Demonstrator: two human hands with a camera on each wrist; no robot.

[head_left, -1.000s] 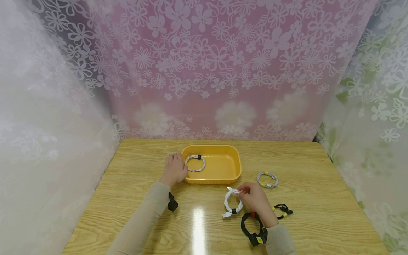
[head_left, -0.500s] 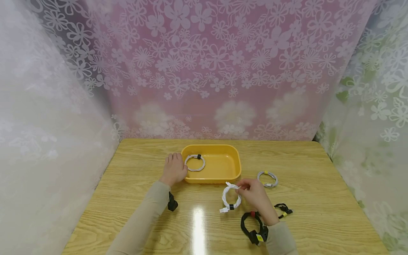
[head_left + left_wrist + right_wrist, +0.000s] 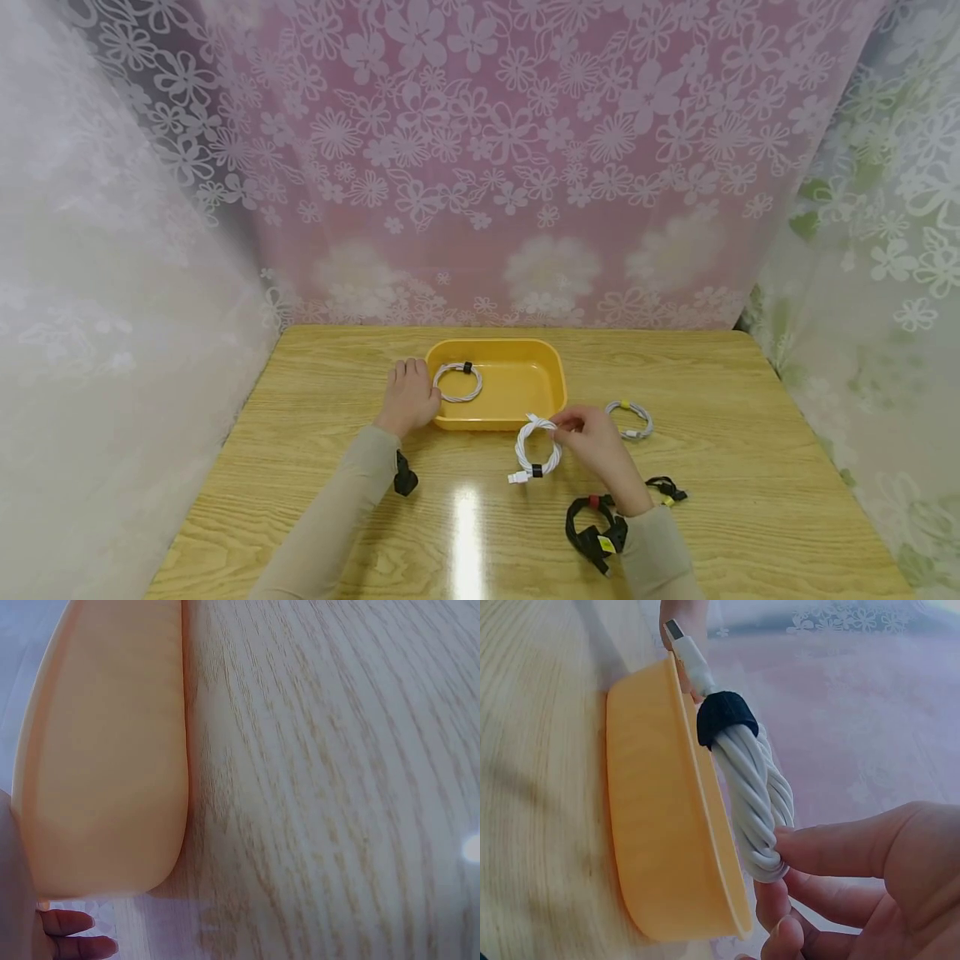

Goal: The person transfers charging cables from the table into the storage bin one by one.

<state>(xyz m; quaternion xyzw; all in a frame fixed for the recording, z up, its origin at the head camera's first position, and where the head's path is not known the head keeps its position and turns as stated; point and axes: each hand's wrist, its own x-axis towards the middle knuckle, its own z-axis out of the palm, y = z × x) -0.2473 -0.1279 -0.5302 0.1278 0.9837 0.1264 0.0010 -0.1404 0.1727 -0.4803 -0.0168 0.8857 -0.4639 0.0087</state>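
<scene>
A coiled white USB cable (image 3: 534, 457), bound with a black strap, hangs from my right hand (image 3: 596, 446), pinched between thumb and fingers. In the right wrist view the USB cable (image 3: 750, 787) is held up beside the yellow plastic bin (image 3: 660, 817), its metal USB plug pointing up and left. On the other side, my left hand (image 3: 410, 400) holds the left end of the yellow bin (image 3: 495, 424), thumb over the rim and fingers outside. Inside the bin's left part lies another coiled white cable (image 3: 450, 399) with a black strap.
To the right of the bin lies a grey-white coiled cable (image 3: 643, 415) with yellow ties. Nearer the right forearm are a black coiled cable (image 3: 573, 525) with a red tie and a small black cable (image 3: 663, 481) with yellow ties. All lie on the wooden table (image 3: 337, 358).
My right hand has lifted the white USB cable and brought it up and left toward the bin's front rim. The left hand stays on the bin.
</scene>
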